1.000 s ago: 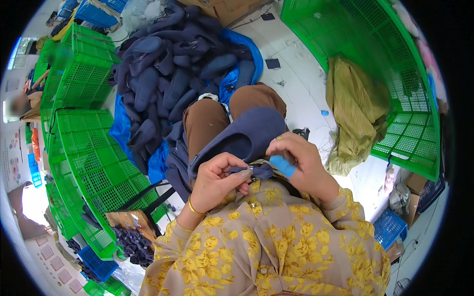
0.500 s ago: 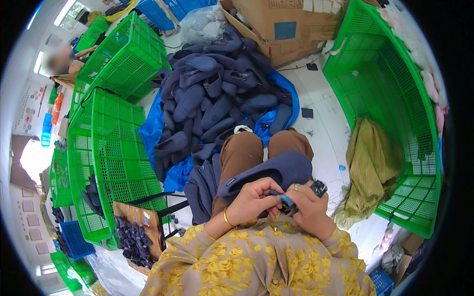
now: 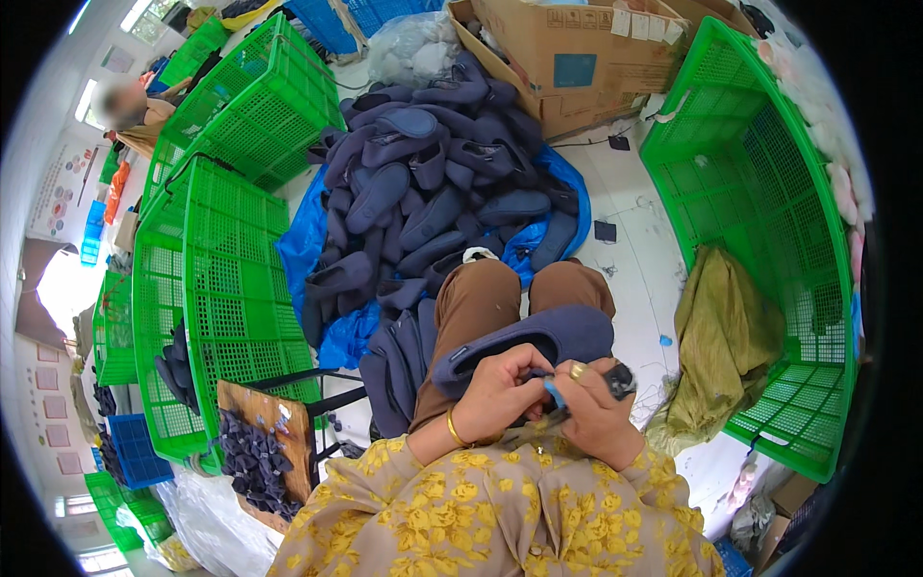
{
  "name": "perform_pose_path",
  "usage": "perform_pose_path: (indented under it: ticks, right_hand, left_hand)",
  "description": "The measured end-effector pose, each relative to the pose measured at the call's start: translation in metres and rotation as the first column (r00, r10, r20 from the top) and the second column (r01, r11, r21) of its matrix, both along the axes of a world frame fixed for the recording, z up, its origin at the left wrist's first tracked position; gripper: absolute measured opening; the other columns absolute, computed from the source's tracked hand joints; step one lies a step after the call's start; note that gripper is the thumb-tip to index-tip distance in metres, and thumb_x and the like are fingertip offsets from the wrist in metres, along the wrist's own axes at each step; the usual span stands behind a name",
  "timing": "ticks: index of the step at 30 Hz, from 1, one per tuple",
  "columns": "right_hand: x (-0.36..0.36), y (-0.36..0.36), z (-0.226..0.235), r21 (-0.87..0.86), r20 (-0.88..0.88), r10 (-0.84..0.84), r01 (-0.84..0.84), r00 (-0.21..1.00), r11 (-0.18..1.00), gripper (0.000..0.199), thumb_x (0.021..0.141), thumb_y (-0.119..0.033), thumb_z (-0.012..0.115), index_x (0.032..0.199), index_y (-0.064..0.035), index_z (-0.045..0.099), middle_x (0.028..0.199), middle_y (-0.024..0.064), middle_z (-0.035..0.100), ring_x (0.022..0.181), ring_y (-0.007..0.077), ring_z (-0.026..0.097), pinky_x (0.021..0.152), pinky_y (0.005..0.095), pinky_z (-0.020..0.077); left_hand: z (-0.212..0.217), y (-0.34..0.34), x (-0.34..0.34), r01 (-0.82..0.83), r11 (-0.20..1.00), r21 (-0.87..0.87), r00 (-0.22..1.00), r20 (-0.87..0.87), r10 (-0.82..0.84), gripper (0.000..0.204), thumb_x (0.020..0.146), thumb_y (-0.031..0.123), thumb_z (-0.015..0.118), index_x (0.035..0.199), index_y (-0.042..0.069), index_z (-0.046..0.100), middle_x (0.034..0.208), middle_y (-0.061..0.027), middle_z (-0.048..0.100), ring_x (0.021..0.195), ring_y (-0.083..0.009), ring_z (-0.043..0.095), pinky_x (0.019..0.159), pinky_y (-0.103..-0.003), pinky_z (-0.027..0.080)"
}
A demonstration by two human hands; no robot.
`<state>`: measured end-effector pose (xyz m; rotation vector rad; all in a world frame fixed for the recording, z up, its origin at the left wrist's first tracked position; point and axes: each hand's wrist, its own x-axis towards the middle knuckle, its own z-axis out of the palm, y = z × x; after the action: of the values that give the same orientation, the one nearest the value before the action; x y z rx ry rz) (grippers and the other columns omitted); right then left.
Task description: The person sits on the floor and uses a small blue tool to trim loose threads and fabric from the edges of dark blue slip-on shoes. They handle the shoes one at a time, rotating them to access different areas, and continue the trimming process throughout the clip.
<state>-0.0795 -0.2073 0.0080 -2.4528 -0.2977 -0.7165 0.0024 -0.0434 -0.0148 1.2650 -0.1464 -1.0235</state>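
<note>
A navy slipper lies across my knees, its opening toward me. Right below it my left hand is closed in a pinch, with a bit of dark material at the fingertips. My right hand meets it, fingers wrapped round a small tool whose dark, shiny round end sticks out past the knuckles. Something bright blue shows between the two hands; the tool's kind is hidden by the fingers. On a wooden board at the left lie several small navy fabric pieces.
A big heap of navy slippers on blue sheeting fills the floor ahead. Green crates stand left; another green crate stands right beside an olive sack. A cardboard box is behind the heap. Another person sits far left.
My hands stay together under the slipper, with the right hand turned slightly at the tool. The whole view has shifted a little.
</note>
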Motion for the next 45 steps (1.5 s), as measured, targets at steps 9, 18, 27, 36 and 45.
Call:
perform_pose_path:
  ticks: [9,18,27,36,45]
  right_hand:
    - [0.000,-0.065,0.039,0.954,-0.121,0.157,0.158,0.980,-0.253,0.014,0.103,-0.025,0.051,0.101,-0.0110,0.050,0.063,-0.0030,0.041,0.048,0.0056,0.034,0.042,0.0218,0.0263]
    - [-0.189,-0.369,0.089,0.913,0.000,-0.629,0.257,0.778,0.318,0.015,0.101,-0.007,0.047,0.105,0.0044,0.056,0.079,0.0054,0.050,0.075,0.0178,0.054,0.098,0.0384,0.0527]
    - [-0.280,-0.427,0.061,0.388,0.216,-0.974,0.909,0.073,0.154,0.020,0.095,-0.015,0.058,0.106,0.0013,0.062,0.083,0.0101,0.063,0.072,0.0187,0.062,0.065,0.0305,0.0493]
    - [-0.033,-0.055,-0.009,0.227,-0.320,-0.115,0.194,0.941,0.954,0.049,0.071,-0.005,0.072,0.118,-0.0125,0.063,0.081,0.0055,0.058,0.063,0.0237,0.056,0.054,0.0327,0.0438]
    - [-0.007,-0.039,-0.042,0.637,-0.545,-0.053,0.455,0.837,0.623,0.013,0.086,-0.004,0.070,0.098,-0.0017,0.067,0.076,0.0022,0.059,0.062,0.0093,0.048,0.056,0.0253,0.0388]
  left_hand:
    - [0.012,0.000,0.012,-0.008,0.987,0.163,0.994,0.112,-0.010,0.016,0.096,0.012,0.063,0.109,0.001,0.064,0.075,-0.0030,0.066,0.061,-0.0051,0.061,0.053,-0.020,0.050]
    - [0.008,0.003,0.034,0.097,0.971,0.216,0.931,0.324,-0.165,0.007,0.097,0.009,0.060,0.098,0.002,0.064,0.065,0.0033,0.057,0.054,-0.0018,0.049,0.048,-0.018,0.037]
    - [0.005,-0.001,0.034,0.079,0.980,0.184,0.949,0.286,-0.130,0.007,0.097,0.009,0.061,0.097,0.003,0.065,0.066,0.0031,0.058,0.055,-0.0013,0.049,0.048,-0.017,0.037]
    - [0.010,-0.023,0.024,0.116,0.970,0.215,0.932,0.315,-0.182,0.010,0.096,0.011,0.064,0.095,0.002,0.066,0.062,0.0014,0.059,0.052,-0.0016,0.050,0.047,-0.017,0.038]
    - [-0.008,-0.005,0.028,0.111,0.935,0.336,0.886,0.393,-0.246,0.030,0.102,0.017,0.052,0.120,-0.006,0.059,0.104,-0.0121,0.068,0.097,-0.0150,0.064,0.087,-0.027,0.050]
